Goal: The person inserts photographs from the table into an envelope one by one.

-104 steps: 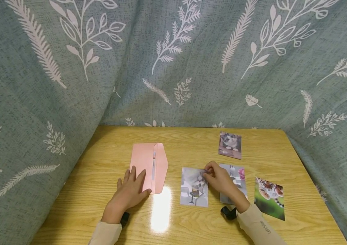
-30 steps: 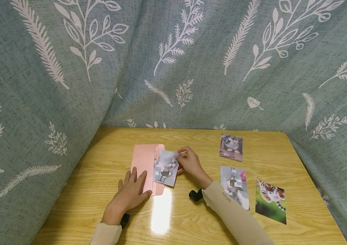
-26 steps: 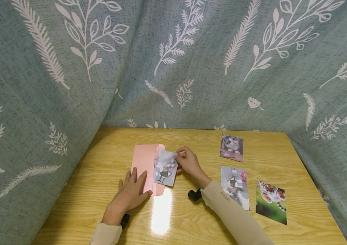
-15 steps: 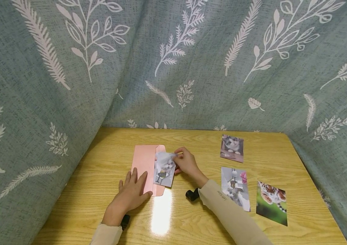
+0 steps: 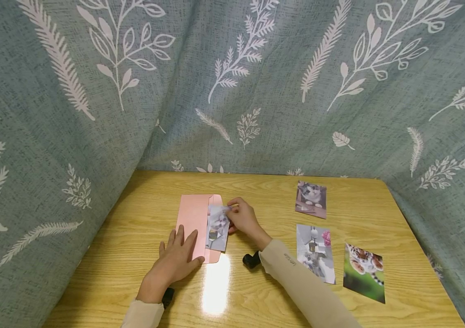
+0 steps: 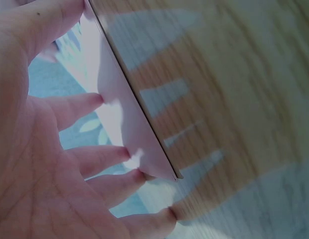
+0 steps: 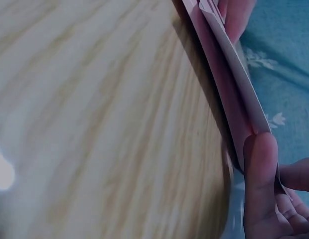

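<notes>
A pink envelope [image 5: 193, 212] lies on the wooden table with its flap spread to the right. My left hand [image 5: 175, 257] rests on its lower left part with fingers spread; the left wrist view shows the fingertips on the envelope [image 6: 127, 117]. My right hand [image 5: 245, 218] pinches the right edge of a kitten photo [image 5: 218, 230], its left part inside the envelope's mouth. In the right wrist view the thumb [image 7: 261, 159] and a finger grip the photo [image 7: 239, 64], which stands slightly above the flap. How deep the photo sits inside is hidden.
To the right lie a cat photo [image 5: 311, 200], a grey photo with a pink flower [image 5: 315, 250] and a tiger photo [image 5: 364, 272]. A patterned curtain [image 5: 232, 91] hangs behind and beside the table [image 5: 265, 291]. Light glares near the front.
My right hand has picked up the kitten photo from the table, carried it left to the envelope and slid it partly into the mouth. My left hand has stayed on the envelope.
</notes>
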`<state>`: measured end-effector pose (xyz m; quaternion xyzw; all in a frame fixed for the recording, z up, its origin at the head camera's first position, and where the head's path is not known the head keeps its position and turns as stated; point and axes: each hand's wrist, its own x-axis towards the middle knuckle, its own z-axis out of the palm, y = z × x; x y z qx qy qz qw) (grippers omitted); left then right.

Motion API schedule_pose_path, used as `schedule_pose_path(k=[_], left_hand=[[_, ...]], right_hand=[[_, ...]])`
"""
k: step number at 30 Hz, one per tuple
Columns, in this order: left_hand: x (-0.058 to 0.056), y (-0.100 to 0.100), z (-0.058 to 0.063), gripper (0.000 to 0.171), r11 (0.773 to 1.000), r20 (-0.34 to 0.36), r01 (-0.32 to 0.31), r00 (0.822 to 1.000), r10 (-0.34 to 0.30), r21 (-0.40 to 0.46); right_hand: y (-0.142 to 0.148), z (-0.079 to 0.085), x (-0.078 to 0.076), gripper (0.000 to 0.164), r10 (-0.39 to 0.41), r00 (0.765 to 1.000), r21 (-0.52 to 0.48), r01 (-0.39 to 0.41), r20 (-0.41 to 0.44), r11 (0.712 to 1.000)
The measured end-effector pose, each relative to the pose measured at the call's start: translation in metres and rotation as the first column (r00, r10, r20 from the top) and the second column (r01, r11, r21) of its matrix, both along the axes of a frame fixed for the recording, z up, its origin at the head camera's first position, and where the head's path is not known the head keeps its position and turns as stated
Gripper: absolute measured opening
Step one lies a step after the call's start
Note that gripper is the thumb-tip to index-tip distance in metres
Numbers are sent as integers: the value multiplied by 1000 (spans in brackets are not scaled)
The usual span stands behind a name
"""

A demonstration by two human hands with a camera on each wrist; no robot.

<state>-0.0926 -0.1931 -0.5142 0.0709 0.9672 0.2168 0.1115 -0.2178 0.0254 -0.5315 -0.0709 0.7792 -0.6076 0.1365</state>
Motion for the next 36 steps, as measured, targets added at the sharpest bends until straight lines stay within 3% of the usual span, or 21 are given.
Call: schedule_pose_path(k=[25,30,36], left_hand=[[1,0,3,78,1000,7,3,1000,-3,4],[1,0,3,78,1000,10,5,1000,-5,9],[2,0,4,78,1000,8,0,1000,0,9]], right_hand=[[-25,-1,-7,23,14,998,87,-9,-57,996],[-24,0,-5,26,10,997,134,0,-73,991],[-18,4,4,33,-7,997,115,15,-73,993]])
